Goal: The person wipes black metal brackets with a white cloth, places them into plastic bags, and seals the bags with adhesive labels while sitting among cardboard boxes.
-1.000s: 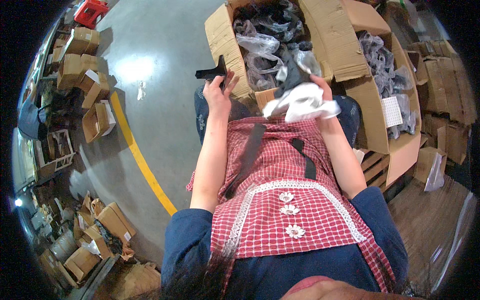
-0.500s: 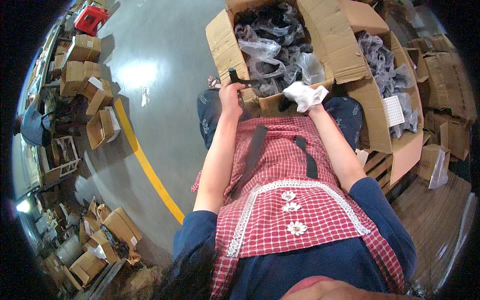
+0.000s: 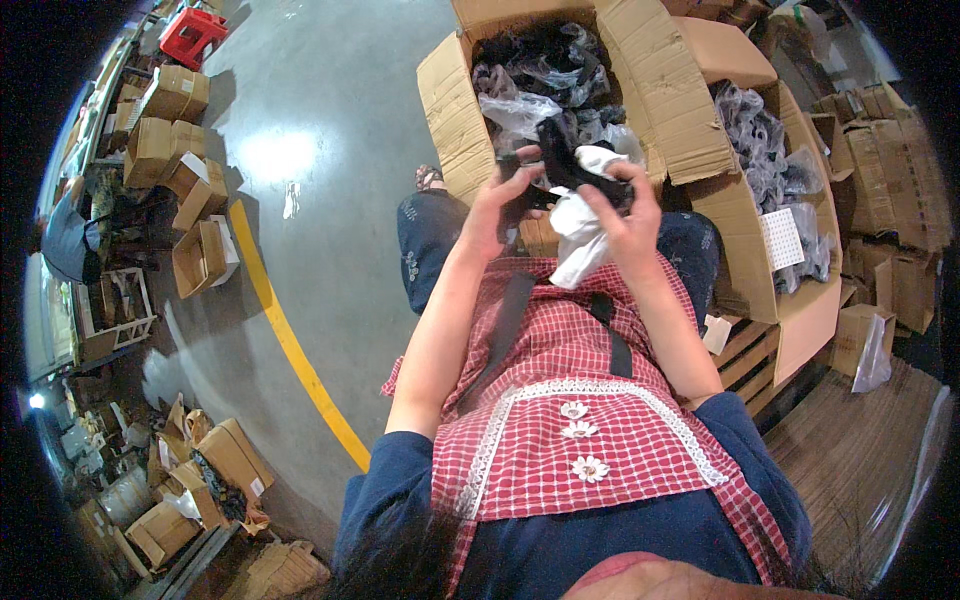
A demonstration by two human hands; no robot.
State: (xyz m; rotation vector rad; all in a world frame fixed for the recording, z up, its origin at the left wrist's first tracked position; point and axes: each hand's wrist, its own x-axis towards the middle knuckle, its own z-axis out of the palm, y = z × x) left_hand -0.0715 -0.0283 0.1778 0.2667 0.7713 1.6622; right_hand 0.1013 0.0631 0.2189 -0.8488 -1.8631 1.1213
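Both hands are in front of the near edge of an open cardboard box (image 3: 447, 95). My left hand (image 3: 497, 208) is closed around a black part, blurred and partly hidden by the fingers. My right hand (image 3: 630, 220) grips a white cloth (image 3: 576, 238), which hangs down from the fingers over the apron. Between the hands a black curved part (image 3: 562, 155) rises toward the box, with the cloth against it. Whether this is one piece or two I cannot tell. Inside the box lie dark parts in clear plastic bags (image 3: 520, 112).
Right of it stands a second open box (image 3: 745, 255) of bagged parts, with a white dotted sheet (image 3: 783, 238) on them. A wooden pallet (image 3: 745, 352) lies below. Stacked cartons (image 3: 885, 170) fill the far right. Left are a yellow floor line (image 3: 290, 340), cartons (image 3: 165, 150) and a red stool (image 3: 192, 38).
My hands have come together over my lap. The right hand with the white cloth has moved left and nearer me, up against the black part. The left hand has shifted slightly right.
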